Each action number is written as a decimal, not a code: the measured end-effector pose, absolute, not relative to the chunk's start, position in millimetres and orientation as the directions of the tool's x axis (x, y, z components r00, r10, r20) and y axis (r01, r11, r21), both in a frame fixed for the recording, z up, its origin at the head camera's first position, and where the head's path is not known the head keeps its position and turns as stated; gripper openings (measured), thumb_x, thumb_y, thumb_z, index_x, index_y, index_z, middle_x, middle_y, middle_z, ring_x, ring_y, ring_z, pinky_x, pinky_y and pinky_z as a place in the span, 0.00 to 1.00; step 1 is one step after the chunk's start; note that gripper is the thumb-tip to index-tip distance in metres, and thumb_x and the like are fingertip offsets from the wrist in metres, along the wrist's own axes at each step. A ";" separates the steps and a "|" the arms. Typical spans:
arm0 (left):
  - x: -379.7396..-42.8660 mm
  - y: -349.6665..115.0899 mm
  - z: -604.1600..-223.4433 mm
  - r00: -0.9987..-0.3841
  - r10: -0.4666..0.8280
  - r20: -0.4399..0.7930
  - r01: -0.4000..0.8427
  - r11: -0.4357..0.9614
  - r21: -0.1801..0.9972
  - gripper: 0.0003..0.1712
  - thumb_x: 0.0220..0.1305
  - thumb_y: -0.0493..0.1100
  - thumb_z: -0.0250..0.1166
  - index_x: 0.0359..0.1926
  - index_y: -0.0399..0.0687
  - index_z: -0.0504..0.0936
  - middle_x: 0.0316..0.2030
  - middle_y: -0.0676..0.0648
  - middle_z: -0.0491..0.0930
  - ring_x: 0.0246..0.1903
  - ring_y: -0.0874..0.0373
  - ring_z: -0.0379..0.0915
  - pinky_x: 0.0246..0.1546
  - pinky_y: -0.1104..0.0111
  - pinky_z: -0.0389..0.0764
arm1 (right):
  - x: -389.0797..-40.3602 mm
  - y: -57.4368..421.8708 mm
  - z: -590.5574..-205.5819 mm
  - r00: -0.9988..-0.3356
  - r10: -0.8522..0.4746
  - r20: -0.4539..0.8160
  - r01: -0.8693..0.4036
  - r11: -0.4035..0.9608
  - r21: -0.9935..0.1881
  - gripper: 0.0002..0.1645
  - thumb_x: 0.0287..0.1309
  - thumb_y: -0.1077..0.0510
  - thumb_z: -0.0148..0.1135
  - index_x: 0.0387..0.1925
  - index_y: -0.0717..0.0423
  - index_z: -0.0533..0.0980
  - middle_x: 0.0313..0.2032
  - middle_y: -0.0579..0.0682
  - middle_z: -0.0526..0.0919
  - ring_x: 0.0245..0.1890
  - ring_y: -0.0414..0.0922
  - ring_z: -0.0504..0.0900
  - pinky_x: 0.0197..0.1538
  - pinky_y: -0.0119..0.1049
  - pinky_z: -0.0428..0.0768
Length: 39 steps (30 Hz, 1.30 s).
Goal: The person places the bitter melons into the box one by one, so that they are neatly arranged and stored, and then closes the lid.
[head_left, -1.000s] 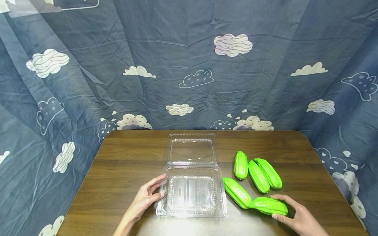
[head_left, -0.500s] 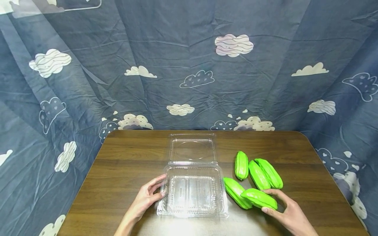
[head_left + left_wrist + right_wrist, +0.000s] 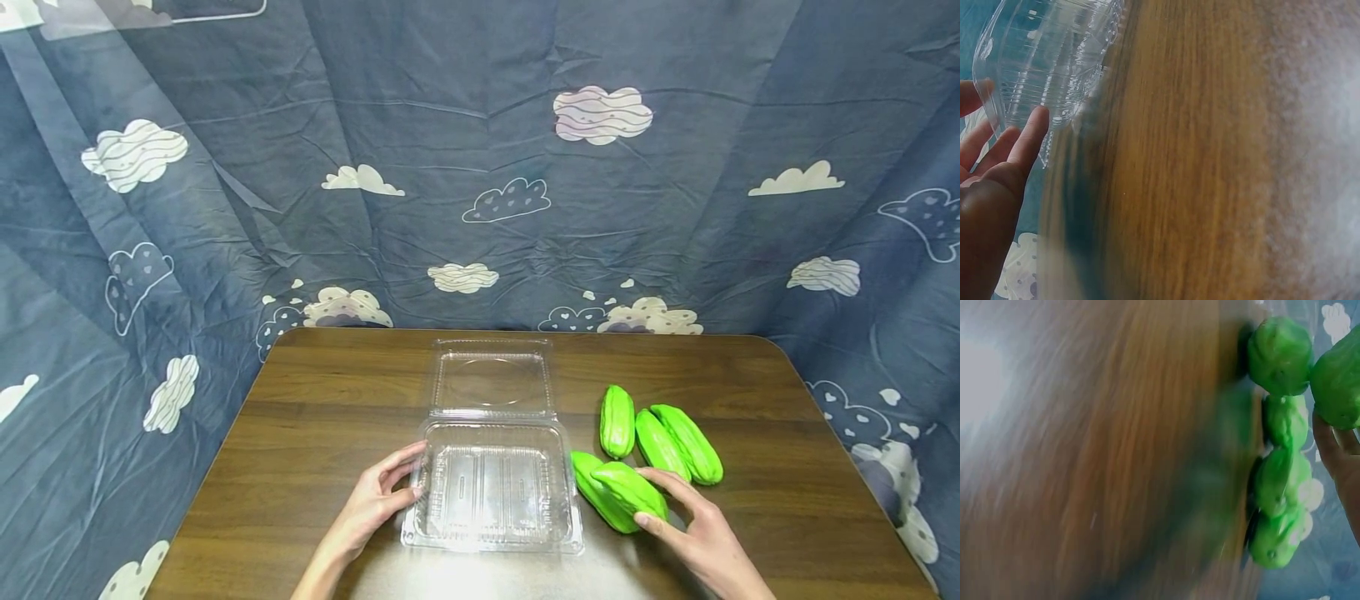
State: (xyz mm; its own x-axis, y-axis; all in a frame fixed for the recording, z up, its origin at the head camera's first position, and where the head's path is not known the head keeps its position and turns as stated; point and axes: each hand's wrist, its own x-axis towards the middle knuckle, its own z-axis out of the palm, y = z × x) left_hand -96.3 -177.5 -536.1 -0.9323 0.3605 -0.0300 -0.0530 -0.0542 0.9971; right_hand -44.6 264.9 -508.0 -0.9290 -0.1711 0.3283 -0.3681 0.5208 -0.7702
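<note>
A clear plastic clamshell container lies unfolded on the table, its lid flat behind the base. My left hand holds the base by its left rim, thumb toward the front; the left wrist view shows fingertips against the clear side wall. In my right hand is a bright green, ridged star fruit, pinched at its right end between thumb and fingers. It is tilted above another star fruit beside the container and partly hides it. Whether those two touch, I cannot tell.
Behind the right hand, more green star fruits lie on the wooden table: a single one and a pair side by side, one on the right. A dark blue cloud-print cloth hangs beyond the table's far edge.
My right hand has lifted the star fruit from the front right of the table and carried it left, over the one beside the container. The left hand stays at the container's rim.
</note>
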 end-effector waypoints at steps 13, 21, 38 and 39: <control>-96.0 -176.1 -533.8 -0.937 0.348 -0.027 -0.047 -0.049 0.998 0.37 0.58 0.25 0.62 0.70 0.36 0.64 0.71 0.39 0.60 0.67 0.38 0.58 0.59 0.64 0.73 | -48.9 243.4 -504.8 -0.942 -0.117 0.314 -0.331 0.475 -0.815 0.33 0.49 0.66 0.74 0.59 0.52 0.75 0.52 0.46 0.81 0.54 0.32 0.75 0.55 0.21 0.68; -95.6 -175.5 -533.3 -0.939 0.343 -0.033 -0.052 -0.044 0.998 0.37 0.58 0.25 0.62 0.70 0.36 0.64 0.71 0.38 0.60 0.67 0.38 0.58 0.58 0.64 0.74 | -48.6 236.1 -500.7 -0.958 -0.035 0.284 -0.265 0.478 -0.837 0.31 0.51 0.66 0.73 0.58 0.53 0.75 0.53 0.42 0.80 0.54 0.29 0.74 0.55 0.19 0.69; -95.4 -174.7 -532.2 -0.945 0.324 -0.043 -0.056 -0.031 0.998 0.37 0.58 0.25 0.63 0.69 0.37 0.66 0.70 0.39 0.62 0.66 0.39 0.60 0.58 0.65 0.74 | -53.4 199.3 -495.6 -0.956 -0.040 0.290 -0.292 0.205 -0.934 0.33 0.53 0.76 0.65 0.62 0.73 0.67 0.55 0.35 0.75 0.46 0.36 0.82 0.45 0.31 0.82; -95.5 -174.8 -532.1 -0.945 0.325 -0.043 -0.057 -0.032 0.998 0.37 0.58 0.25 0.63 0.69 0.37 0.65 0.70 0.39 0.62 0.66 0.39 0.60 0.58 0.65 0.74 | -53.7 197.7 -495.9 -0.956 -0.036 0.291 -0.292 0.196 -0.936 0.34 0.53 0.77 0.65 0.62 0.73 0.67 0.56 0.35 0.75 0.46 0.36 0.82 0.46 0.31 0.82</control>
State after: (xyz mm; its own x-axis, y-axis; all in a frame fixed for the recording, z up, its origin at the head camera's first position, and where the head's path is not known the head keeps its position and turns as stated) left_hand -95.5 -174.8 -532.1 -0.9448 0.3249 -0.0435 -0.0568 -0.0317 0.9979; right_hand -53.7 197.7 -495.9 -0.9561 -0.0362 0.2908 -0.2921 0.1962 -0.9361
